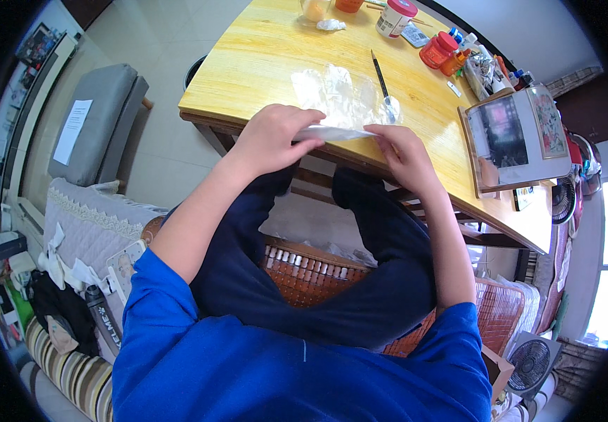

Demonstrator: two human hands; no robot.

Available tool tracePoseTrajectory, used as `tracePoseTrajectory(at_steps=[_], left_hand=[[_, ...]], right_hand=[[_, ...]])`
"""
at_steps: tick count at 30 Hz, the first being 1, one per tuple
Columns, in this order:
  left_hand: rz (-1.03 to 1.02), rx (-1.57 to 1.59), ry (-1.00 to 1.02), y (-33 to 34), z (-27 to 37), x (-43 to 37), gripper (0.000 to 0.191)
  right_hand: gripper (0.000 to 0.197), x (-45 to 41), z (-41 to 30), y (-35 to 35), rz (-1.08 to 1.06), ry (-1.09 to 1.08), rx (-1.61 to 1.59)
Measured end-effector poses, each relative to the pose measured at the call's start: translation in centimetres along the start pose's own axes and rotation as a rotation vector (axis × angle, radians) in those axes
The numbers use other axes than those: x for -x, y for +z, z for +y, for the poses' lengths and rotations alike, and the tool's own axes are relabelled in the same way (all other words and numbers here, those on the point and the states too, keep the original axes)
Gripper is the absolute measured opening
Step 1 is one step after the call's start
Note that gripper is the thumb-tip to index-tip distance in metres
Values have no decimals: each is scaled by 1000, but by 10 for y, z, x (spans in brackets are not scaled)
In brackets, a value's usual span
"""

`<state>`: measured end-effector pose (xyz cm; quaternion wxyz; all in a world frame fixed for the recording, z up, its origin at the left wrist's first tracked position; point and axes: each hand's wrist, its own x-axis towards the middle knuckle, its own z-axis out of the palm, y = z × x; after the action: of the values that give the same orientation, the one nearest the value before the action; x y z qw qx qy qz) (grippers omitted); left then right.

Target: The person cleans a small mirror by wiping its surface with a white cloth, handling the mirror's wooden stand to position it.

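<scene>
A thin, see-through plastic sheet (335, 92) with finger-like lobes, much like a disposable glove, lies on the wooden table (251, 58). At its near side, a whitish folded strip (338, 133) spans between my hands over the table's front edge. My left hand (277, 134) pinches the strip's left end between thumb and fingers. The right end is held by the fingertips of my right hand (401, 153). Whether strip and sheet are one piece, I cannot tell. A slim dark pencil or brush (380, 74) lies pointing away, its near end at the sheet's right lobe.
Along the far side stand a white tub with a red lid (394, 21), a red jar (437, 50) and an orange bottle (454, 62). A crumpled white tissue (330, 25) lies nearby. On the right stands a framed board (515, 137). A grey bench (96, 121) stands left.
</scene>
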<state>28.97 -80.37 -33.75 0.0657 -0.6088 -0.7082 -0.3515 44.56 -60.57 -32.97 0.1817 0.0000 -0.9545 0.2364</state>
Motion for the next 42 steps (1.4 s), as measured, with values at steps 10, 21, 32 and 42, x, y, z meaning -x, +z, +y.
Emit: tracePoseTrajectory(at_steps=[10, 21, 32, 42], left_hand=[[58, 227, -359, 16, -6, -1, 18], [152, -31, -480, 18, 2, -4, 24], [-115, -242, -26, 13, -10, 1, 28], [-108, -88, 89, -2, -21, 3, 15]], right_hand=[[34, -14, 7, 7, 149, 356, -356], [35, -18, 0, 13, 167, 240, -71], [21, -17, 6, 13, 192, -164, 426], [32, -1, -7, -11, -67, -195, 254]])
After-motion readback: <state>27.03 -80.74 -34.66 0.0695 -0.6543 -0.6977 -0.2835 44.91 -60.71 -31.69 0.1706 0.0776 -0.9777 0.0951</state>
